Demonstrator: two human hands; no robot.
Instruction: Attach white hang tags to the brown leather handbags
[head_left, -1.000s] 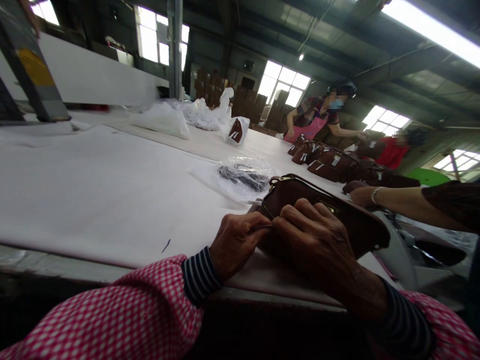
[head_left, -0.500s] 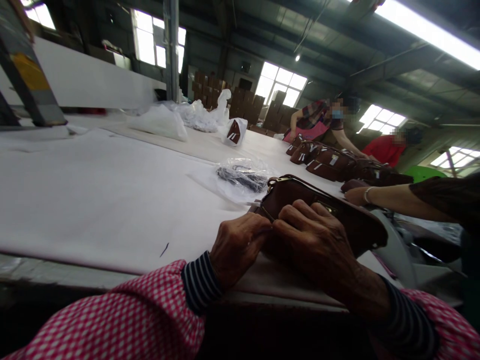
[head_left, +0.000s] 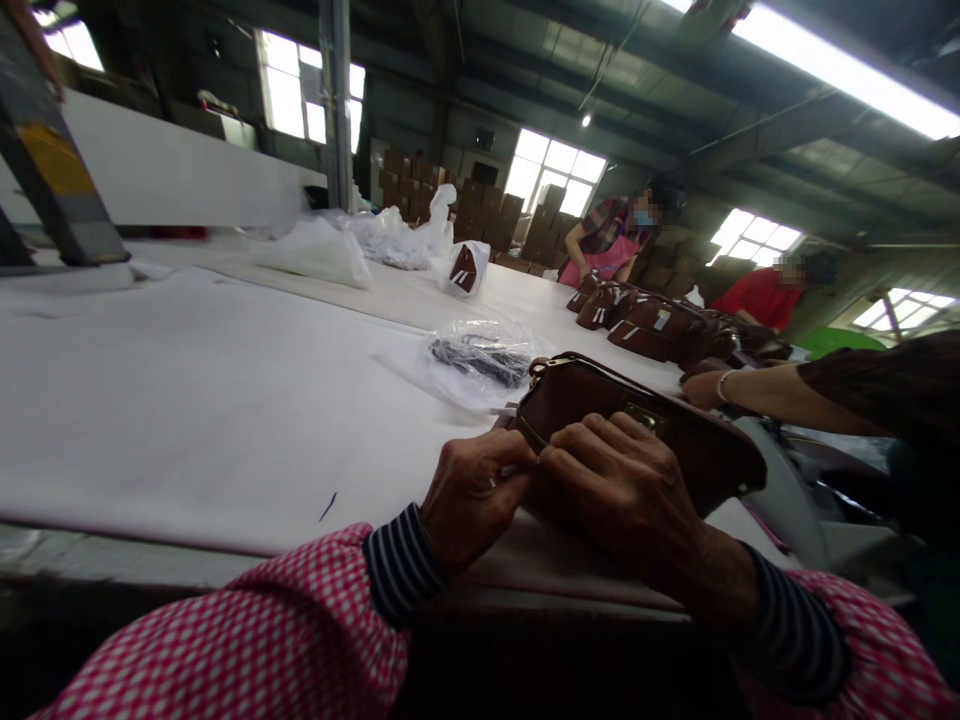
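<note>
A dark brown bag point(head_left: 705, 450) with a gold zipper and a strap lies near the front edge of the white-covered table point(head_left: 210, 410). My left hand point(head_left: 480, 490) is closed in a pinch at the bag's left end; what sits between its fingertips is too small to name. Right beside it, my right hand point(head_left: 622, 490) has its fingers curled against the bag's near side, the fingertips hidden. Just behind the bag is a clear plastic packet point(head_left: 484, 355) with something dark inside.
Several brown bags point(head_left: 652, 325) stand at the back right. A person's forearm with a bracelet point(head_left: 772, 390) reaches in from the right. Two people point(head_left: 611, 235) are at the far side. White plastic wrapping point(head_left: 319, 250) and a wrapped brown item point(head_left: 466, 270) lie further back.
The far person in the pink apron has drawn back an arm from the row of bags. My hands stay at the same place on the bag, and the view has shifted slightly.
</note>
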